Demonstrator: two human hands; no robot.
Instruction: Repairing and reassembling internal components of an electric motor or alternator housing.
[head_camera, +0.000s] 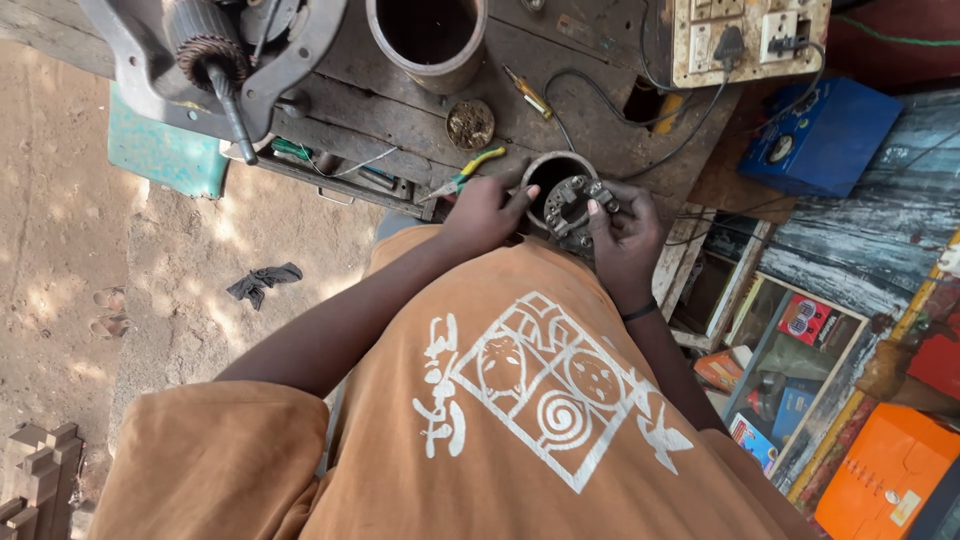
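Observation:
My left hand grips the side of a small grey metal cylinder housing at the near edge of the wooden workbench, thumb on its rim. With its fingers curled around a round metal end plate with small fittings, my right hand, which wears a black wristband, presses the plate against the housing's open mouth. Both forearms reach out from my orange shirt. The housing's lower part is hidden by the hands.
Pliers with yellow-green handles lie just left of my left hand. Farther back are a small round tin, a screwdriver, a large metal cylinder, a motor armature in a frame and a socket board. A blue meter box and cluttered shelves stand right; sandy ground left.

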